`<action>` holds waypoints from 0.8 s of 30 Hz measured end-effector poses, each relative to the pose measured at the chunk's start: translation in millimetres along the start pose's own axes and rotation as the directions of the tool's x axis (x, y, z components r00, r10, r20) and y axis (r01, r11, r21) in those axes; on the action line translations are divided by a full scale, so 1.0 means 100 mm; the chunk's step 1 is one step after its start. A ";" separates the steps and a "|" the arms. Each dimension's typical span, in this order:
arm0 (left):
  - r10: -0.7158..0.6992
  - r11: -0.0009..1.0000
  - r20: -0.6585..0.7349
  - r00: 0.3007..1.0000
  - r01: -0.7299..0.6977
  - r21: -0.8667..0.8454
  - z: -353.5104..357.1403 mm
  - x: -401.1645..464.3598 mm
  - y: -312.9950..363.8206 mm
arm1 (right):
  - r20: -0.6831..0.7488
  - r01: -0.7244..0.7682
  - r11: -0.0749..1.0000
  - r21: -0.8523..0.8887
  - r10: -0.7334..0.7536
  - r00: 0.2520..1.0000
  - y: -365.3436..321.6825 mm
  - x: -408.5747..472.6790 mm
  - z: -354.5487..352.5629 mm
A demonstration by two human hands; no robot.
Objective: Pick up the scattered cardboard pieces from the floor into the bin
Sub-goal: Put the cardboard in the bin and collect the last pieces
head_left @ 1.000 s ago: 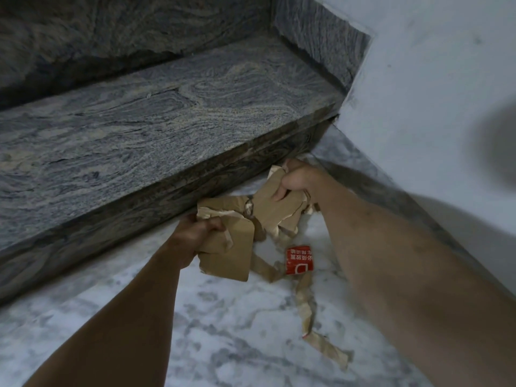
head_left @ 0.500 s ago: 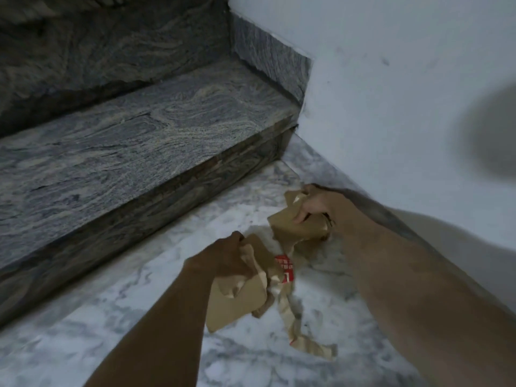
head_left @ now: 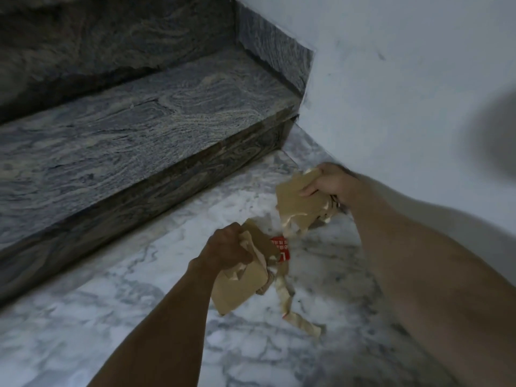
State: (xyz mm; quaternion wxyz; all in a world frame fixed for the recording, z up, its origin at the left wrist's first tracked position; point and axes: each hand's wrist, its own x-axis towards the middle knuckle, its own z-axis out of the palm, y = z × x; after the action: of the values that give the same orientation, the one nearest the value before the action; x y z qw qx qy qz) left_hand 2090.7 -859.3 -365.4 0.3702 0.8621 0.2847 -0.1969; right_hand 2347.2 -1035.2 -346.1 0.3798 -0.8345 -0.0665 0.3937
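Cardboard pieces [head_left: 300, 202] fill both your hands' grips, left hand [head_left: 227, 247] and right hand [head_left: 331, 181]; no bin in view yet.

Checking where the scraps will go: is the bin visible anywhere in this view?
No: only the marble floor, the stone step, the wall and both hands holding cardboard pieces show.

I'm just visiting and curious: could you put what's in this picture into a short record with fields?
Place: white marble floor beside a dark grey stone step and a white wall
Left hand: grips a torn brown cardboard bundle with a red printed label and a trailing strip
Right hand: grips a crumpled brown cardboard piece
Bin: not in view
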 end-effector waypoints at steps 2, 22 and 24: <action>-0.075 0.992 0.056 0.996 0.080 -0.097 -0.07 -0.03 -0.03 | 0.003 -0.005 0.991 0.133 0.004 1.000 -0.39 -0.62 0.03; -0.174 0.818 -0.008 0.985 0.140 -0.557 -0.21 -0.30 -0.64 | 0.357 0.135 0.824 -0.550 0.086 0.930 0.01 -0.95 1.33; -0.221 0.688 -0.038 0.974 0.128 -0.714 -0.27 -0.34 -0.70 | 0.286 0.064 0.880 -0.471 0.084 0.955 0.08 -0.93 1.12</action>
State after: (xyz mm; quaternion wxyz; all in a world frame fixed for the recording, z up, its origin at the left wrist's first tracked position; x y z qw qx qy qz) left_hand 2023.5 -811.4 -366.6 0.6336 0.6332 0.4411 -0.0546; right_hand 2203.2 -1013.9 -340.3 0.1472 -0.8334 -0.2128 0.4884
